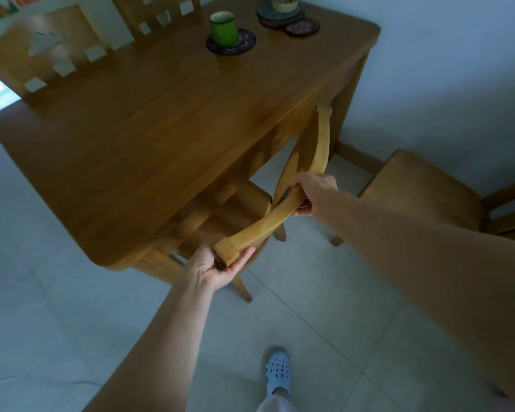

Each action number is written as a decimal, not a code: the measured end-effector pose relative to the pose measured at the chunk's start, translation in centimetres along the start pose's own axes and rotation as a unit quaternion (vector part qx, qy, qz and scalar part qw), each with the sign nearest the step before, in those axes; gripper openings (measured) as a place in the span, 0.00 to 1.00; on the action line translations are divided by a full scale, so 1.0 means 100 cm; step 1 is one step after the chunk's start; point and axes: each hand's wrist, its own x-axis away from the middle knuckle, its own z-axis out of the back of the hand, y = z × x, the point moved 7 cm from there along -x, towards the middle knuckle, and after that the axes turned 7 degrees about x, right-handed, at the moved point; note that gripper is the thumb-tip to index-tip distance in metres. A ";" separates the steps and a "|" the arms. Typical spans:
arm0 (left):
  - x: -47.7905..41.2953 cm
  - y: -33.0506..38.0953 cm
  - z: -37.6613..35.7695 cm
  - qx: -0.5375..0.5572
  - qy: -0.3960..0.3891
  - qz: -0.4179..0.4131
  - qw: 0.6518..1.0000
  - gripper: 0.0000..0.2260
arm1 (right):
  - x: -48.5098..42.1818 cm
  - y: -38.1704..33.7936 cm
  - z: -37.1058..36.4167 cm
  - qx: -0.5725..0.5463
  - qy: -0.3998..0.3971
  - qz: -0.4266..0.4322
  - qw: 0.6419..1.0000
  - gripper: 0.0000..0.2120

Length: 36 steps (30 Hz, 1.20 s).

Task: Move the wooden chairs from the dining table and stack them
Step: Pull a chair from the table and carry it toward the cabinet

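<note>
A wooden chair [320,150] is tucked under the near side of the wooden dining table [149,123], its curved top rail sticking out toward me. My left hand [217,266] grips the rail's near end from below. My right hand [312,194] is closed around the middle of the same rail. The seat is mostly hidden beneath the tabletop. Another wooden chair [428,188] stands apart at the right, by the wall. Two more chair backs [51,58] rise behind the table's far side.
On the table sit a green mug [223,28] on a dark coaster and a stack of coasters [286,19] under a pot. Pale floor tiles spread around me; my shoe [277,370] is below. A white wall runs along the right.
</note>
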 end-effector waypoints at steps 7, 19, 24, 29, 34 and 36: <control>0.017 -0.080 0.037 -0.045 -0.005 0.018 0.999 0.26 | 0.050 0.065 0.067 -0.019 0.018 0.010 1.000 0.13; 0.067 -0.234 0.115 -0.110 -0.010 0.042 0.993 0.21 | 0.169 0.191 0.191 -0.044 0.090 -0.008 0.995 0.10; 0.086 -0.291 0.143 -0.134 -0.006 0.083 0.988 0.20 | 0.209 0.231 0.233 -0.047 0.148 -0.007 0.988 0.10; 0.100 -0.325 0.178 -0.160 0.001 0.100 0.982 0.20 | 0.248 0.274 0.253 -0.038 0.194 -0.030 0.980 0.11; 0.116 -0.344 0.215 -0.177 0.006 0.104 0.979 0.22 | 0.284 0.318 0.259 -0.047 0.207 -0.041 0.976 0.12; 0.121 -0.353 0.231 -0.183 0.010 0.096 0.978 0.23 | 0.297 0.337 0.262 -0.047 0.217 -0.047 0.974 0.11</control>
